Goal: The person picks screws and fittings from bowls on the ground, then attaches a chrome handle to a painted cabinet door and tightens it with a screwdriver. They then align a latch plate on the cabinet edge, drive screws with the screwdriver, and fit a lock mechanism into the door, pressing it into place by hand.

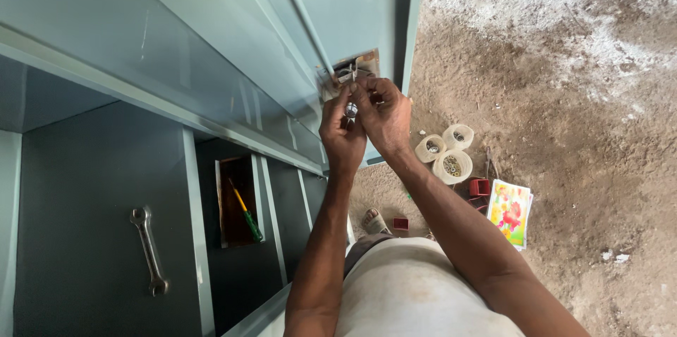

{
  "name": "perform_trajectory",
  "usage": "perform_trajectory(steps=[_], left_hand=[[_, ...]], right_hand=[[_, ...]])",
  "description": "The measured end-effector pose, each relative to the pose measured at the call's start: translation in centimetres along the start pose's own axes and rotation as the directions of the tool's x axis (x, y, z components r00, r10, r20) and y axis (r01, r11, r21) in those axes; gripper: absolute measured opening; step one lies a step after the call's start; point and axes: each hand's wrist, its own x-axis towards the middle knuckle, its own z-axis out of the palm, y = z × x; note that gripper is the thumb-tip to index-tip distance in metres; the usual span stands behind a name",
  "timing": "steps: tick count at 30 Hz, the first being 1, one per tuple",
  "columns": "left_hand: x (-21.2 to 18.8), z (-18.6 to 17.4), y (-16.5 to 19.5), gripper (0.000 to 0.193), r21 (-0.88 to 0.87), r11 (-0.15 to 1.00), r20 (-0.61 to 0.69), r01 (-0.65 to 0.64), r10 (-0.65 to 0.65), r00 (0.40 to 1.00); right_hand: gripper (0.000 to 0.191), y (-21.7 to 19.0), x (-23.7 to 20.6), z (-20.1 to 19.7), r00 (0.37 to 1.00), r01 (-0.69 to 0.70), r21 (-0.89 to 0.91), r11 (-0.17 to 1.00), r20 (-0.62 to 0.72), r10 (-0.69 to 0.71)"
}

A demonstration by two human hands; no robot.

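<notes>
Both my hands are raised to a small brass-coloured lock plate (361, 65) set in the grey-green metal cabinet door (233, 48). My left hand (340, 132) pinches a small round metal part (350, 109) just below the plate. My right hand (384, 115) has its fingers closed at the plate's lower edge, on a small metal piece that I cannot make out. The two hands touch each other.
A wrench (149, 249) lies on a cabinet shelf at the lower left. A green and yellow screwdriver (247, 214) rests in an inner compartment. On the dirt floor stand three white round containers (444, 154), a small red box (479, 187) and a flowered box (510, 211).
</notes>
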Motion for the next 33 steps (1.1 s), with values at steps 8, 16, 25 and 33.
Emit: perform_trajectory(steps=[8, 16, 25, 33], left_hand=[[2.0, -0.6, 2.3, 0.021, 0.324, 0.936, -0.119, -0.137, 0.184, 0.976], [3.0, 1.5, -0.5, 0.019, -0.3, 0.925, -0.319, 0.234, -0.329, 0.889], [2.7, 1.9, -1.3, 0.016, -0.549, 0.443, 0.191, 0.708, -0.759, 0.623], [1.9, -0.5, 0.5, 0.023, -0.45, 0.781, 0.029, 0.433, -0.472, 0.881]], right_hand=[[0.023, -4.2, 1.9, 0.9, 0.963, 0.243, -0.158, 0.957, 0.154, -0.219], [0.014, 1.6, -0.6, 0.6, 1.0, 0.003, 0.184, 0.983, 0.014, -0.005], [0.011, 4.1, 0.1, 0.6, 0.981, 0.194, 0.099, 0.976, -0.021, -0.193], [0.017, 4.1, -0.5, 2.7, 0.998, 0.057, 0.337, 0.94, 0.008, -0.063]])
